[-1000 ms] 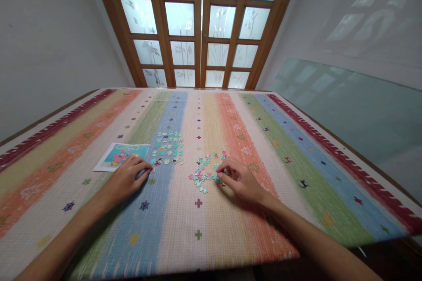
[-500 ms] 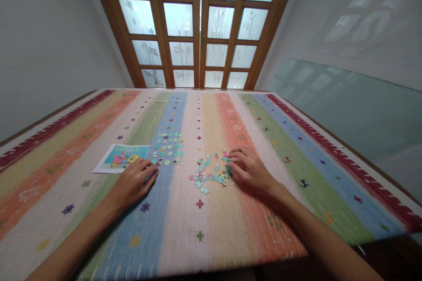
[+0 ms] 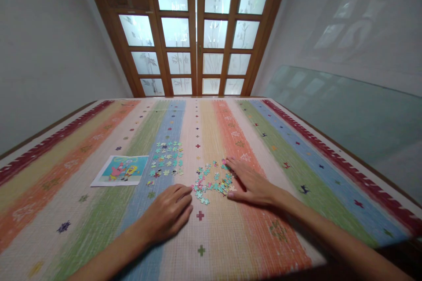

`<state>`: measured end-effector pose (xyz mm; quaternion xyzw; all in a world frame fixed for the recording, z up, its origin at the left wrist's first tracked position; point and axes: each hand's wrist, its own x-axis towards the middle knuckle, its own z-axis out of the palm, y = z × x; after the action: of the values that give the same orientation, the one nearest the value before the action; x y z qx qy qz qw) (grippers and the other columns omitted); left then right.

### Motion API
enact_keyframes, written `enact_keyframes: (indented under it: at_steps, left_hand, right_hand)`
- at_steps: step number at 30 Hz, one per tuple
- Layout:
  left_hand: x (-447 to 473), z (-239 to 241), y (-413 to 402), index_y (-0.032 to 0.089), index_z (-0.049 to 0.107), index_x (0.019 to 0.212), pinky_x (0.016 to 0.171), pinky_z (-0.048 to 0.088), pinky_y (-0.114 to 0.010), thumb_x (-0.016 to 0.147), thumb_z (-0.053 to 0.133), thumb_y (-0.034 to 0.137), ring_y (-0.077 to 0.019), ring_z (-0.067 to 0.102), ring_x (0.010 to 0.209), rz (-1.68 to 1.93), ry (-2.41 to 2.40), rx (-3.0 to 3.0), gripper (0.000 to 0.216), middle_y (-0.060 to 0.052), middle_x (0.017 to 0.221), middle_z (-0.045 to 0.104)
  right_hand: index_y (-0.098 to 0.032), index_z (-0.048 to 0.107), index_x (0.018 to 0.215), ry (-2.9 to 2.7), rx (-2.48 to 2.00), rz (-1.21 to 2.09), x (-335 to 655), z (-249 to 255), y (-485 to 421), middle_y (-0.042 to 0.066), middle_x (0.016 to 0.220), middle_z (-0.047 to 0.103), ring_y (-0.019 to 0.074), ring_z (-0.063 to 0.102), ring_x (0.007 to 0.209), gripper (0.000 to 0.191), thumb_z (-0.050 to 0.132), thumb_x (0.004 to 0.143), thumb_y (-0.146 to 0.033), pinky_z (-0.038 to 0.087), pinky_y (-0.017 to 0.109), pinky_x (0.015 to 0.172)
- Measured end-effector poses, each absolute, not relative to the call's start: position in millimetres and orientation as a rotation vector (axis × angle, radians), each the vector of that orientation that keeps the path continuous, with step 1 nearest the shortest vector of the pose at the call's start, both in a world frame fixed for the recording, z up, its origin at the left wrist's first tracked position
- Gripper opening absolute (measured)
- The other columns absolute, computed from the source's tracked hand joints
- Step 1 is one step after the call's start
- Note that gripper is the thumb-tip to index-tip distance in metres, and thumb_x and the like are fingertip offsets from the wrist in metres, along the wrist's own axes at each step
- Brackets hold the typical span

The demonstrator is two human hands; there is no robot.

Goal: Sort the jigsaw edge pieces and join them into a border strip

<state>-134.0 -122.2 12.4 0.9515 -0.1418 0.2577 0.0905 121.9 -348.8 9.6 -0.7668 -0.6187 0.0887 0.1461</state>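
Observation:
My left hand (image 3: 169,211) rests palm down, its loosely bent fingers reaching the left edge of a loose pile of jigsaw pieces (image 3: 205,194). The fingertips are beside a pink piece there; no piece shows in them. At the pile's right side lies my right hand (image 3: 252,184), fingers stretched forward and thumb apart. Its fingertips touch or nearly touch a pink piece at the pile's far right edge. Beyond my left hand, more jigsaw pieces (image 3: 169,156) lie spaced in rows on the blue stripe. One colourful piece (image 3: 150,183) sits at the near left of these rows.
A cartoon picture sheet (image 3: 122,171) lies left of the rows. Everything rests on a striped tablecloth (image 3: 201,263) covering a large table. Wooden doors with glass panes (image 3: 214,35) stand beyond the far edge, and a glass panel (image 3: 346,109) leans at the right wall.
My left hand has moved right from the picture and rows to the pile. A piece now shows at the rows' near left. My right hand's fingers have straightened and spread. The view has tilted up slightly.

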Motion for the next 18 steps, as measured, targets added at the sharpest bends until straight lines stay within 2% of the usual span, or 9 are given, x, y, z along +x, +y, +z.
enact_keyframes:
  at_steps: [4, 10, 18]
  left_hand:
    - [-124, 8, -128, 0.013, 0.065, 0.105, 0.093, 0.061, -0.044, 0.101, 0.046, 0.018, -0.0263, 0.069, 0.108, 0.76, -0.472, 2.855, 0.02, -0.014, 0.112, 0.073]
    - [-115, 9, -124, 0.01, 0.064, 0.115, 0.097, 0.061, -0.043, 0.1, 0.046, 0.016, -0.0265, 0.069, 0.112, 0.755, -0.559, 2.842, 0.023, -0.016, 0.119, 0.073]
    - [-102, 17, -117, 0.011, 0.064, 0.099, 0.077, 0.062, -0.038, 0.094, 0.049, 0.007, -0.022, 0.07, 0.084, 1.064, -0.607, 2.678, 0.016, -0.011, 0.089, 0.074]
  right_hand:
    - [-0.014, 0.017, 0.164, -1.792, -2.216, 0.313, 114, 8, -339, 0.016, 0.168, 0.015, 0.0361, 0.017, 0.156, 0.105, 0.049, 0.089, -0.081, 0.022, 0.055, 0.127]
    - [-0.016, 0.012, 0.165, -1.809, -2.202, 0.3, 104, 4, -327, 0.014, 0.169, 0.011, 0.0367, 0.008, 0.157, 0.107, 0.047, 0.089, -0.082, 0.017, 0.056, 0.128]
    - [-0.011, 0.016, 0.164, -1.879, -2.167, 0.329, 86, 13, -303, 0.018, 0.17, 0.006, 0.041, 0.001, 0.157, 0.112, 0.047, 0.086, -0.086, 0.011, 0.062, 0.126]
